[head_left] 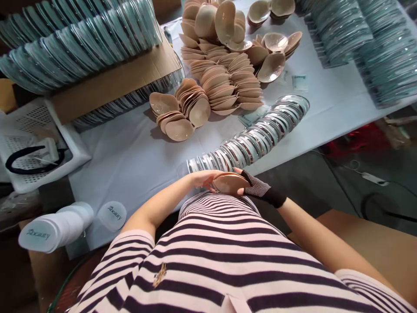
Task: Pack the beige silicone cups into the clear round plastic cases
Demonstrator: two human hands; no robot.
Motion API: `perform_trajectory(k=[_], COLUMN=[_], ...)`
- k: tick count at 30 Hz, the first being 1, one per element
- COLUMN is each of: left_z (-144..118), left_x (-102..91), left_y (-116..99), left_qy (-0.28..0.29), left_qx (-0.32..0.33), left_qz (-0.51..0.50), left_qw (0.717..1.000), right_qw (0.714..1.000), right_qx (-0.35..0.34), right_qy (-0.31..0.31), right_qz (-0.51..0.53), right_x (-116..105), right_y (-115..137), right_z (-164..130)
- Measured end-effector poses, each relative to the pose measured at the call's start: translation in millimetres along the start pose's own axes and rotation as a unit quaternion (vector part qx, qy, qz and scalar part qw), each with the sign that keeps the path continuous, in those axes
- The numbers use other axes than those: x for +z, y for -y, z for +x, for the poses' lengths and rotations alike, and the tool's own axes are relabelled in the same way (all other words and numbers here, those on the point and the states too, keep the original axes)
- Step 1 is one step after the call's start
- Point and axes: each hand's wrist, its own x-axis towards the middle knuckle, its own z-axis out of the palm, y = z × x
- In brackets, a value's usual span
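The person's left hand (203, 178) and right hand (257, 189) meet just above the striped shirt (215, 261), at the near edge of the surface (137, 161). Between them lies a tan cup-shaped pad (230, 182), smooth, oval and shallowly domed. The left grip is curled against the pad's left rim; the right grip, in a black mesh fingerless glove (263, 191), is pressed together on its right rim, thumb over the top.

Surroundings:
- The surface is covered with a pale, matte cloth.
- Just beyond the hands, a curved row of clear plastic shells (250, 139) lies on edge, glossy and reflective.
- Farther back, heaps of matching tan pads (221, 82) lie nested in overlapping stacks, some with the shiny concave side up.
- Long banks of clear packaging (74, 43) sit on brown cardboard (117, 82) at the left; similar banks (374, 48) fill the right rear.
- A white perforated basket (29, 130) holds a black looped cord.
- White round lids marked "beauty" (112, 215) stand at the near left corner.

Nothing stands between the hands and the shell row.
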Motion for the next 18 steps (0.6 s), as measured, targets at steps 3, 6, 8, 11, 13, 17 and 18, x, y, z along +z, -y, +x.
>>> perform_trajectory(k=[3, 6, 8, 11, 13, 17, 18], left_z=[9.0, 16.8, 19.5, 18.5, 15.5, 11.3, 11.2], left_x=[-8.6, -14.3, -13.5, -7.9, -4.0, 2.0, 3.3], left_y=[-13.5, -30.2, -37.7, -37.7, -31.8, -20.6, -19.7], left_qy=[0.063, 0.070, 0.067, 0.044, 0.017, -0.013, -0.017], left_qx=[-0.056, -0.039, -0.038, -0.029, 0.000, 0.084, 0.100], left_qz=[0.011, 0.040, 0.062, 0.035, -0.030, -0.130, -0.135], left_qw=[0.996, 0.996, 0.995, 0.998, 0.999, 0.988, 0.986], right_qw=[0.999, 0.991, 0.985, 0.982, 0.975, 0.977, 0.979], right_qx=[0.000, -0.029, -0.047, -0.122, -0.174, -0.179, -0.181], right_qy=[-0.005, 0.035, 0.053, 0.022, -0.017, -0.006, 0.008], right_qz=[-0.044, -0.124, -0.155, -0.144, -0.136, -0.113, -0.093], right_x=[0.3, -18.6, -33.0, -47.7, -50.7, -48.9, -51.9], right_y=[2.1, 22.0, 36.9, 52.8, 55.8, 44.3, 39.2], right_z=[12.3, 45.3, 68.4, 90.8, 94.4, 92.5, 95.6])
